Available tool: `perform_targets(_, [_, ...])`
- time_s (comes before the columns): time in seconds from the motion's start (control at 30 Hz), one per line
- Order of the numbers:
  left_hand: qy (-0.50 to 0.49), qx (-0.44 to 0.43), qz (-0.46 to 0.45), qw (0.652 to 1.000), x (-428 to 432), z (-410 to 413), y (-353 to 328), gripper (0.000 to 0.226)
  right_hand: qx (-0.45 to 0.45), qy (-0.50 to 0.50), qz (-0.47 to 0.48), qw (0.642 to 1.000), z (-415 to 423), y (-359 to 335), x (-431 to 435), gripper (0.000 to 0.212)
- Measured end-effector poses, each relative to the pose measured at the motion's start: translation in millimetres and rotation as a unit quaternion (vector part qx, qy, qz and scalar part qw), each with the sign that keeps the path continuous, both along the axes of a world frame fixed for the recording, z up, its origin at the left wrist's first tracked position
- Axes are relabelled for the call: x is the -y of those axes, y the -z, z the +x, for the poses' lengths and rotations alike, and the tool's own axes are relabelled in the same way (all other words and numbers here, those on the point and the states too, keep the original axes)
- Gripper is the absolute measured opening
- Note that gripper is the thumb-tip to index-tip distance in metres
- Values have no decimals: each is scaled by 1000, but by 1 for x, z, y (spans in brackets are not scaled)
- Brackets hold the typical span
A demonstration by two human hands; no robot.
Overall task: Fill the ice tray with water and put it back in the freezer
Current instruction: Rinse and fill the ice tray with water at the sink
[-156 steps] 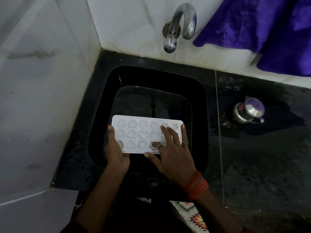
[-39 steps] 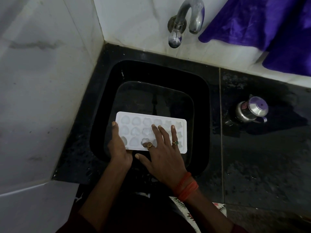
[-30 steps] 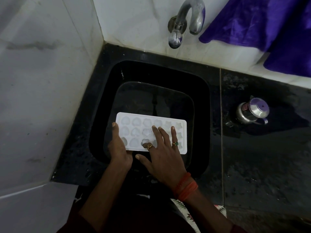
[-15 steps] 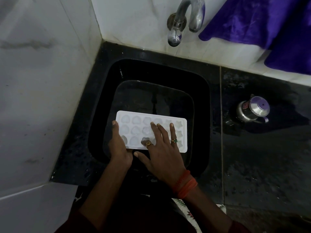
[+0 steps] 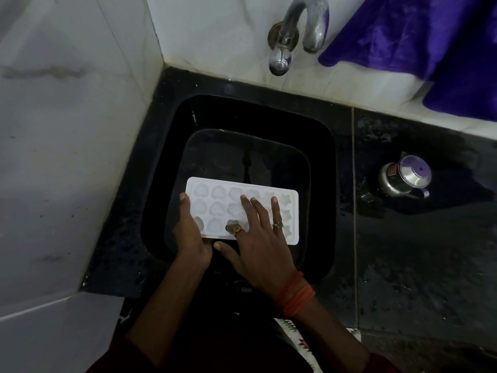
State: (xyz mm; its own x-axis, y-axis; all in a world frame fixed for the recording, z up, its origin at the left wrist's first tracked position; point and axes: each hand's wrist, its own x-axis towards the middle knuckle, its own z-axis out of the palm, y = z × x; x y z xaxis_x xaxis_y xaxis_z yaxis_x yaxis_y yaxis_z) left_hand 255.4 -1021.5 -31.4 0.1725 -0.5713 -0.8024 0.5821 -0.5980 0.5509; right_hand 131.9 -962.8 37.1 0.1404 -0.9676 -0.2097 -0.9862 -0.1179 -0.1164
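- Nearest to me, my right wrist carries an orange thread band (image 5: 295, 294).
- My left hand (image 5: 191, 235) grasps the near-left corner of the ice tray (image 5: 223, 193), with one digit lying along its left edge.
- My right hand (image 5: 258, 238) lies flat on top of the tray, fingers straight and spread over the middle cells, thumb off the near edge. There is a ring on two of its fingers.
- The white tray sits roughly level over the near half of the black sink (image 5: 326, 184), long side across my view. I cannot tell whether its cells hold water.
- To the right, on the dark wet counter (image 5: 416, 251), stands a small steel pot (image 5: 403, 176), well apart from the sink.
- Beyond the sink, a metal tap (image 5: 298, 30) juts from the white tiled wall.
- A purple cloth (image 5: 416, 44) hangs at the far right.
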Motion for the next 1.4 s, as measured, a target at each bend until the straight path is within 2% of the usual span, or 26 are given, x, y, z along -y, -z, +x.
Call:
perform_targets(0.27, [-7, 1, 1, 1000, 0, 0, 0, 48, 1, 0, -28, 1000, 2, 3, 0, 67])
perform_targets(0.47, [-4, -8, -1, 1000, 1, -1, -2, 50, 0, 5, 5, 1000, 0, 3, 1, 68])
perform_targets(0.67, [-4, -5, 1, 1000, 2, -3, 0, 51, 18, 25, -34, 999, -2, -2, 3, 65])
perform_targets(0.87, [-4, -10, -7, 1000, 2, -3, -2, 51, 14, 30, -9, 999, -1, -1, 5, 64])
perform_targets(1.07, [2, -16, -9, 1000, 2, -4, -3, 52, 17, 31, -31, 999, -1, 1, 3, 63])
perform_targets(1.2, [3, -19, -12, 1000, 1, -5, -3, 50, 13, 32, -5, 999, -4, 1, 5, 62])
perform_targets(1.4, [-1, -18, -5, 1000, 1, -4, -4, 50, 15, 29, -16, 999, -2, 2, 3, 62])
